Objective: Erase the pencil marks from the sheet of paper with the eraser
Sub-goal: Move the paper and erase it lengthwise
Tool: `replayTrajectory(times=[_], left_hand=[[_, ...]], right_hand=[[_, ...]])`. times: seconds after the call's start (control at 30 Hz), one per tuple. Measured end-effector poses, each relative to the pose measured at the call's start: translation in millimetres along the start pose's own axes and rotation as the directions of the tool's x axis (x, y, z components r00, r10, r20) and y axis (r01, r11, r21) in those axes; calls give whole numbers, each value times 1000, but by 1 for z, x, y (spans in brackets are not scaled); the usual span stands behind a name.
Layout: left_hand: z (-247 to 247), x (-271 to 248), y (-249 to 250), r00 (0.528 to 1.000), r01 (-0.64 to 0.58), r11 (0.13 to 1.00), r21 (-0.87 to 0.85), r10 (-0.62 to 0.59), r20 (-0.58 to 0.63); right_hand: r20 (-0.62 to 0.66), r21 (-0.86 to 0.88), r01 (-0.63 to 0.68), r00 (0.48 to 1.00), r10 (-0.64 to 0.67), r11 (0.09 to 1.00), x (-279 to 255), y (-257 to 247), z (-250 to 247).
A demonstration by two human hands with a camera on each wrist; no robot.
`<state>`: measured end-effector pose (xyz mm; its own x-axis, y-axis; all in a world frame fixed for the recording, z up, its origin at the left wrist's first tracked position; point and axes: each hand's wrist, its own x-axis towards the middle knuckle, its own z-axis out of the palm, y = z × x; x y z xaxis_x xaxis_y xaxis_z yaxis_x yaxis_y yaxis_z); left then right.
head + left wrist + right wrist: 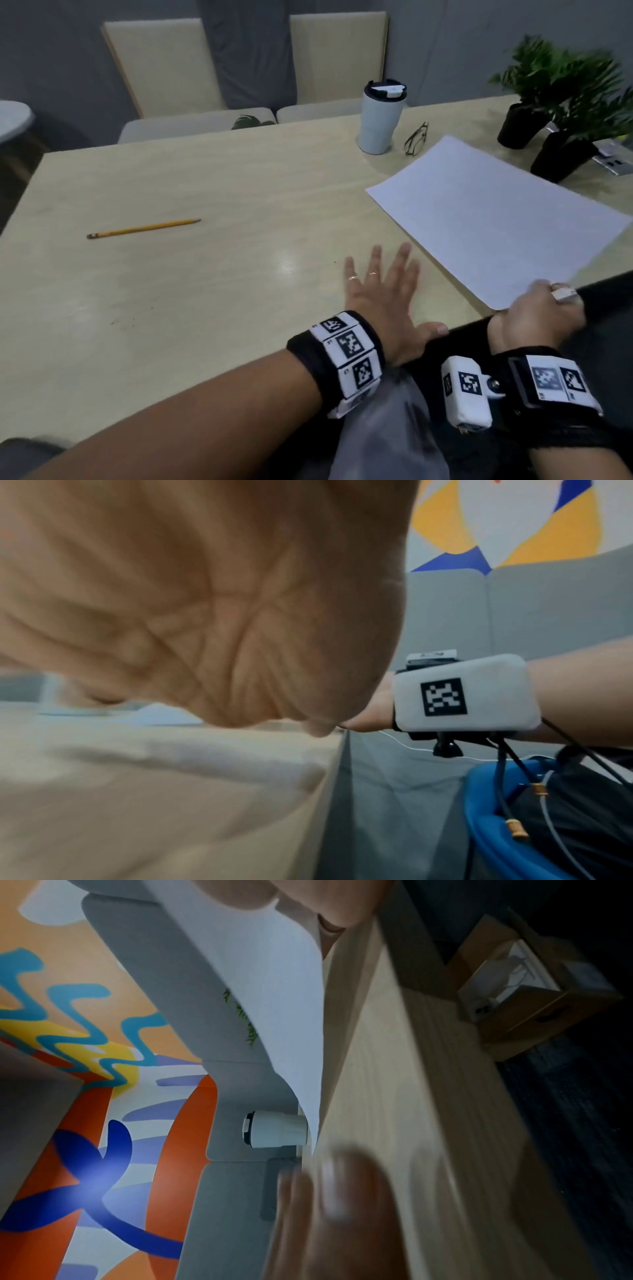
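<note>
The white sheet of paper (493,212) lies askew on the right of the pale wooden table (205,192); no pencil marks show on it. My right hand (544,308) pinches its near corner at the table's front edge. A small pale block, apparently the eraser (563,294), is tucked in the same fingers. In the right wrist view the paper (274,988) curves up off the table, held by fingertips (260,896) at the top. My left hand (383,291) rests flat, fingers spread, just left of the sheet; its palm (205,601) fills the left wrist view.
A yellow pencil (144,229) lies far left on the table. A white tumbler (380,116) and folded glasses (416,138) stand behind the paper, two potted plants (561,102) at the back right. Two chairs (191,85) face the far edge.
</note>
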<state>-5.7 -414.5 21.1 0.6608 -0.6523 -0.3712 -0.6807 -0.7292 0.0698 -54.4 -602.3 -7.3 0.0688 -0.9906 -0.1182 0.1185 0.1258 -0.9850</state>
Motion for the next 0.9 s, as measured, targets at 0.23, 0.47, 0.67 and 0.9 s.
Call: replayTrajectory(times=[0.23, 0.47, 0.67, 0.9], left_hand=[[13, -13, -54, 997, -31, 998, -61, 35, 73], [10, -38, -92, 957, 276, 961, -30, -277, -83], [18, -32, -70, 984, -145, 983, -111, 155, 86], [29, -102, -191, 953, 295, 955, -30, -293, 74]], right_hand=[[94, -6, 64, 994, -63, 998, -14, 9, 0], [82, 22, 46, 996, -48, 999, -23, 10, 6], [359, -15, 105, 929, -93, 994, -31, 17, 3], [507, -356, 255, 861, -44, 899, -62, 45, -3]])
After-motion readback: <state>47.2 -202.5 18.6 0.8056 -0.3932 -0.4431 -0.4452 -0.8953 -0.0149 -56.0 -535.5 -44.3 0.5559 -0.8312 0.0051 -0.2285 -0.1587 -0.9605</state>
